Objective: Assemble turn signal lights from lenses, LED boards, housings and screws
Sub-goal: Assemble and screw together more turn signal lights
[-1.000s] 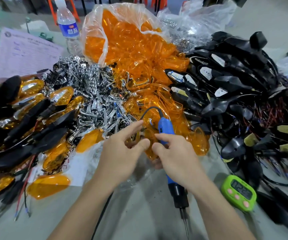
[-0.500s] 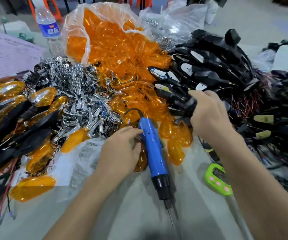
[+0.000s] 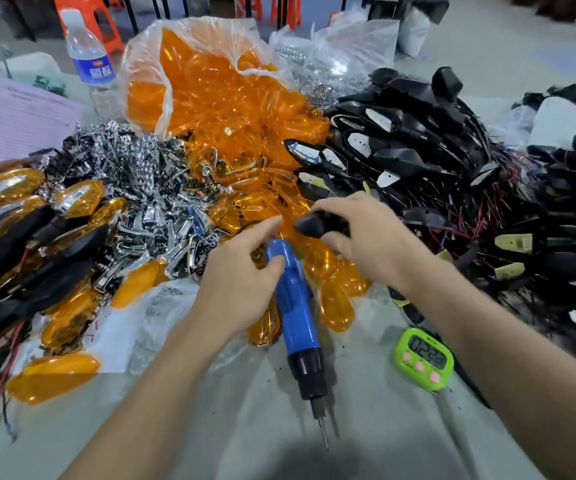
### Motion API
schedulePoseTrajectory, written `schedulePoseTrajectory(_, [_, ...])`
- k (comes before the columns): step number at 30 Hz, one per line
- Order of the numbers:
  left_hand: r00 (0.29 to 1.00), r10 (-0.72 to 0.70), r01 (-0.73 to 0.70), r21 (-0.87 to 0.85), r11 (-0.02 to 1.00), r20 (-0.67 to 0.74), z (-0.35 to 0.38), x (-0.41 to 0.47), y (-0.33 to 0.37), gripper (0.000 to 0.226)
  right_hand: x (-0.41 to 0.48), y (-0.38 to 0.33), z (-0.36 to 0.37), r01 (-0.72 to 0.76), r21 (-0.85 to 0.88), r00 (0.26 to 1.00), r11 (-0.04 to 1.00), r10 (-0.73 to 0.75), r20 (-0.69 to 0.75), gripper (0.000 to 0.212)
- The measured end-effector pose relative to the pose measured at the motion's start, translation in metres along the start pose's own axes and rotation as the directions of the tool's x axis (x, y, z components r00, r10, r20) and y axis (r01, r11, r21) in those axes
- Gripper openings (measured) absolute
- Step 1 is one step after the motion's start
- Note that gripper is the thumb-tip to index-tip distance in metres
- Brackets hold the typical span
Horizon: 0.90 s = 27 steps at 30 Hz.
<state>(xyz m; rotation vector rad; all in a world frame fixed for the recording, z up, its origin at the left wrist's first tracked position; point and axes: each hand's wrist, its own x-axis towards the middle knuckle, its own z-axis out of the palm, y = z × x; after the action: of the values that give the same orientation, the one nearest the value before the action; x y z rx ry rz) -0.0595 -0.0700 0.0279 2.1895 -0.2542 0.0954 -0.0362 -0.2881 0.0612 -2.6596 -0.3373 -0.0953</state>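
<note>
Black housing (image 3: 317, 224) gripped in the right hand (image 3: 366, 244) points leftward, just beside the left hand (image 3: 238, 289) — forefinger out over the blue screwdriver (image 3: 297, 306), its hold unclear.

An assembly workshop: heaped orange lenses (image 3: 231, 109), black housings (image 3: 414, 147), electric screwdriver (image 3: 297, 306).

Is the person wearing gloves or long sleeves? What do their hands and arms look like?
No gloves. The left hand and right hand are bare, with no rings, watch or bracelets showing. The left arm and right arm are bare too, right to the picture's edge, so no sleeves are in view.
</note>
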Motion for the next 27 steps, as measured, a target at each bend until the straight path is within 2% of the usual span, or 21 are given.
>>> schedulePoseTrajectory(3, [0.986, 0.123, -0.113, -0.099, 0.989, 0.111, 0.004, 0.005, 0.010, 0.084, -0.013, -0.031, 0.019, 0.005, 0.246, 1.000, 0.969, -0.004, -0.007, 0.033])
schedulePoseTrajectory(5, [0.981, 0.186, -0.175, -0.167, 0.970, 0.053, -0.002, 0.008, 0.012, 0.077, -0.021, -0.043, 0.027, -0.041, 0.505, 0.997, 0.862, 0.068, -0.036, 0.030])
schedulePoseTrajectory(7, [0.986, 0.166, -0.161, -0.248, 0.955, -0.003, -0.012, 0.011, 0.009, 0.063, -0.025, -0.052, 0.032, -0.090, 0.706, 0.989, 0.702, 0.149, -0.022, 0.028])
schedulePoseTrajectory(9, [0.998, 0.055, -0.055, -0.414, 0.909, -0.013, -0.020, 0.014, 0.009, 0.056, -0.028, -0.062, 0.033, -0.159, 0.876, 0.974, 0.455, 0.218, 0.064, 0.027])
schedulePoseTrajectory(11, [0.998, -0.051, 0.027, -0.525, 0.851, -0.032, -0.023, 0.015, 0.010, 0.049, -0.027, -0.070, 0.032, -0.233, 0.946, 0.958, 0.226, 0.222, 0.182, 0.025])
schedulePoseTrajectory(12, [0.995, -0.081, 0.042, -0.529, 0.848, -0.050, -0.024, 0.015, 0.010, 0.045, -0.027, -0.073, 0.033, -0.256, 0.951, 0.955, 0.176, 0.200, 0.220, 0.022])
schedulePoseTrajectory(15, [0.992, -0.116, 0.065, -0.557, 0.828, -0.057, -0.028, 0.011, 0.008, 0.028, -0.028, -0.081, 0.033, -0.282, 0.944, 0.955, 0.173, 0.141, 0.260, 0.025])
schedulePoseTrajectory(18, [0.990, -0.142, 0.103, -0.623, 0.775, -0.013, -0.036, 0.004, 0.005, 0.014, -0.030, -0.095, 0.032, -0.302, 0.937, 0.945, 0.173, 0.181, 0.271, 0.027])
schedulePoseTrajectory(19, [0.988, -0.152, 0.120, -0.650, 0.750, 0.007, -0.039, 0.002, 0.005, 0.012, -0.031, -0.102, 0.030, -0.309, 0.937, 0.940, 0.165, 0.200, 0.275, 0.027])
schedulePoseTrajectory(21, [0.985, -0.173, 0.134, -0.686, 0.715, 0.011, -0.046, 0.000, 0.004, 0.024, -0.032, -0.113, 0.028, -0.308, 0.941, 0.934, 0.138, 0.231, 0.272, 0.026])
schedulePoseTrajectory(24, [0.980, -0.197, 0.116, -0.697, 0.708, -0.037, -0.054, 0.000, 0.006, 0.022, -0.031, -0.133, 0.029, -0.279, 0.955, 0.932, 0.099, 0.267, 0.244, 0.027])
schedulePoseTrajectory(25, [0.974, -0.218, 0.118, -0.692, 0.712, -0.059, -0.056, 0.000, 0.006, 0.023, -0.032, -0.140, 0.030, -0.270, 0.955, 0.933, 0.122, 0.279, 0.228, 0.025])
schedulePoseTrajectory(27, [0.963, -0.253, 0.125, -0.668, 0.734, -0.097, -0.058, 0.002, 0.004, 0.025, -0.031, -0.149, 0.037, -0.266, 0.930, 0.936, 0.255, 0.300, 0.185, 0.019])
